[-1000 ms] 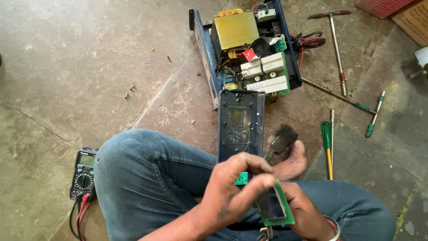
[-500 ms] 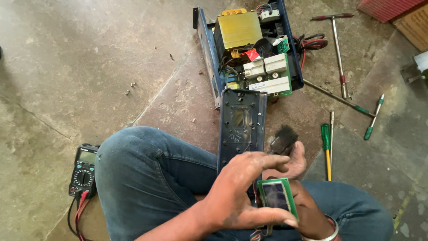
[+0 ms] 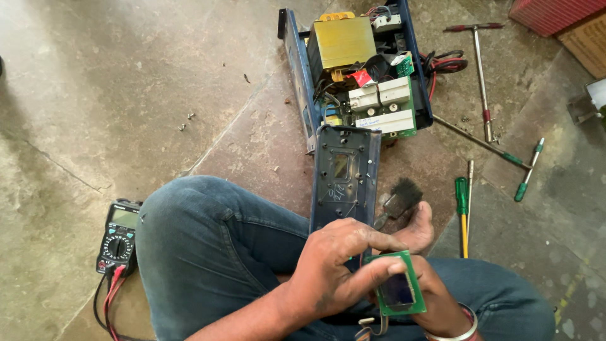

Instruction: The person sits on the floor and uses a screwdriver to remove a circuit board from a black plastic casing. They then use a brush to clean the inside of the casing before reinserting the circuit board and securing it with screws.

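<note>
A small green circuit board with a dark display window (image 3: pixel 399 292) is held over my lap, face up. My left hand (image 3: pixel 338 268) comes in from the lower left and pinches the board's left edge between thumb and fingers. My right hand (image 3: pixel 442 303), with a bangle on the wrist, supports the board from below and is mostly hidden by it. A thin cable hangs from the board's lower edge. A blue front panel (image 3: pixel 344 180) with a rectangular window leans on my jeans-clad leg just behind my hands.
An opened blue device chassis (image 3: pixel 293 69) with a yellow transformer and boards lies on the stone floor ahead. A brush (image 3: pixel 401 197) is by my foot. Screwdrivers (image 3: pixel 463 208) and a T-handle tool (image 3: pixel 480 76) lie on the right. A multimeter (image 3: pixel 118 237) sits on the left.
My left hand has slid off the top of the board to its left edge. The display face, covered before, now shows.
</note>
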